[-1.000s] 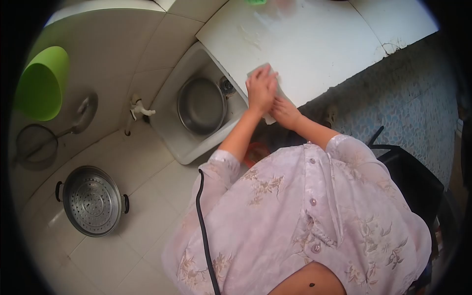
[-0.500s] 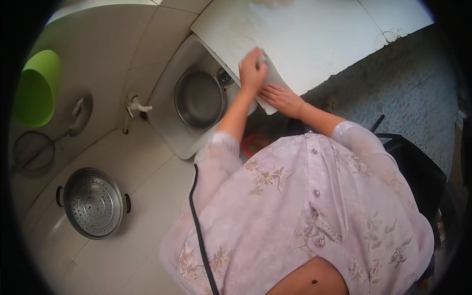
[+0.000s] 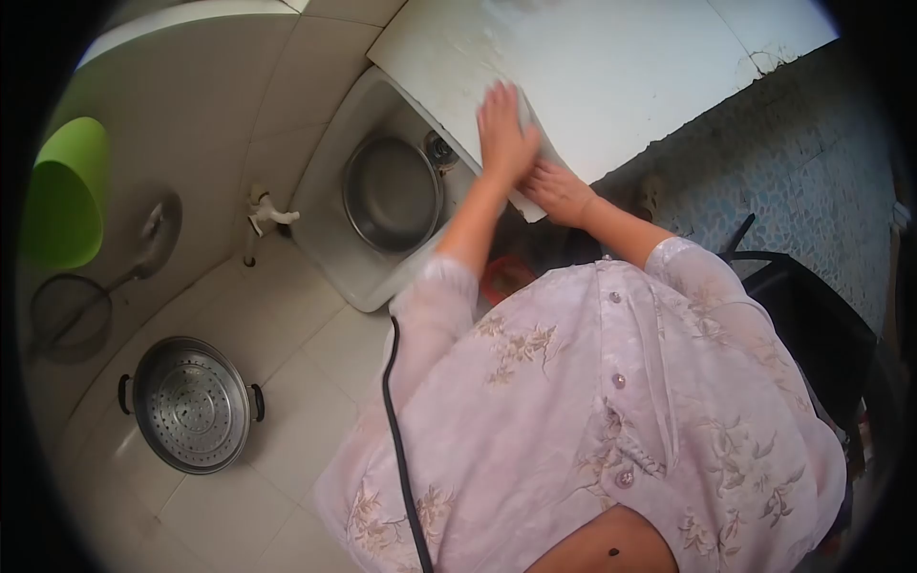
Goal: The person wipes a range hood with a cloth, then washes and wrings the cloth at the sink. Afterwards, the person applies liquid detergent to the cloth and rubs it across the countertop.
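My left hand (image 3: 506, 134) lies over a pale flat strip (image 3: 527, 207) at the near corner of the white counter (image 3: 611, 95). Its fingers are stretched forward, slightly blurred. Just right of it, my right hand (image 3: 562, 193) rests flat on the strip's near end, fingers extended, close to the left wrist. Most of the strip is hidden under both hands, and what it is made of cannot be made out. Wet-looking marks show on the counter beyond the left fingers. The sink (image 3: 368, 291) is left of my hands, with a metal basin (image 3: 392, 196) in it.
A white tap (image 3: 275, 217) juts from the wall left of the sink. A green container (image 3: 72, 196), a ladle (image 3: 158, 234) and a strainer (image 3: 72, 318) hang there. A perforated steamer pan (image 3: 194, 406) sits at lower left. A red object (image 3: 506, 277) lies below the counter edge.
My left hand curled at the strip half a second ago and is now flattened with fingers extended. My right hand stays at the near end. The view has shifted slightly.
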### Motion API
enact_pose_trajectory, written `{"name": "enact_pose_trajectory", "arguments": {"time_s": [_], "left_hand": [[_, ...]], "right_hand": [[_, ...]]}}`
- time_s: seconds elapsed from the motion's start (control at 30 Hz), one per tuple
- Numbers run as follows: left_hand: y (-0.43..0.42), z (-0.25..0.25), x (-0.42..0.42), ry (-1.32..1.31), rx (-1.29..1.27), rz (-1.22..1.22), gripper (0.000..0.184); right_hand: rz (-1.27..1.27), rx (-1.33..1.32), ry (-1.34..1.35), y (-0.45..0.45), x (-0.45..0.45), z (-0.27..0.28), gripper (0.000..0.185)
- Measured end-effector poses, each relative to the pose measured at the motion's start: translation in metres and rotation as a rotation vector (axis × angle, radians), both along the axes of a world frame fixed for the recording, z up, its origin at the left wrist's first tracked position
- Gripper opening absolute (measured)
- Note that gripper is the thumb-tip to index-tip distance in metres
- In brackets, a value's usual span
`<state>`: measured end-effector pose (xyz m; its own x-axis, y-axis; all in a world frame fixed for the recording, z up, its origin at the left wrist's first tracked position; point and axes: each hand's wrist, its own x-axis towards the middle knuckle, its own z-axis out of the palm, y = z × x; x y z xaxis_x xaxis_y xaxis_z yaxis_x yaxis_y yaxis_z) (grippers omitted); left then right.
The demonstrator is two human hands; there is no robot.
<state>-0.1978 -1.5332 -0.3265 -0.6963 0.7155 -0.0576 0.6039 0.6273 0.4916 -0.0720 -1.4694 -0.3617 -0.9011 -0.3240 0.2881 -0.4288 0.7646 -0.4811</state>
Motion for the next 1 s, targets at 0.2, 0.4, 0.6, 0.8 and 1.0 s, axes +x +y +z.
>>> {"name": "enact_pose_trajectory", "arguments": {"time_s": [0.2, 0.4, 0.6, 0.8, 1.0], "left_hand": [[0.036, -0.019, -0.039, 0.306, -0.122, 0.27, 0.063], [0.043, -0.01, -0.084, 0.146, -0.153, 0.291, 0.06], [0.01, 0.013, 0.012, 0.018, -0.066, 0.062, 0.06], [0.06, -0.013, -0.096, 0.337, -0.045, 0.311, 0.059], [0.006, 0.016, 0.009, 0.059, 0.012, 0.021, 0.054]], "right_hand": [[-0.011, 0.011, 0.038, 0.003, -0.003, 0.01, 0.046], [-0.014, 0.011, -0.006, 0.004, -0.003, 0.017, 0.054], [0.041, -0.001, 0.009, 0.001, -0.001, -0.001, 0.043], [-0.016, 0.029, -0.018, 0.007, -0.003, 0.027, 0.056], [0.021, 0.031, -0.119, 0.003, 0.002, 0.008, 0.047]]}}
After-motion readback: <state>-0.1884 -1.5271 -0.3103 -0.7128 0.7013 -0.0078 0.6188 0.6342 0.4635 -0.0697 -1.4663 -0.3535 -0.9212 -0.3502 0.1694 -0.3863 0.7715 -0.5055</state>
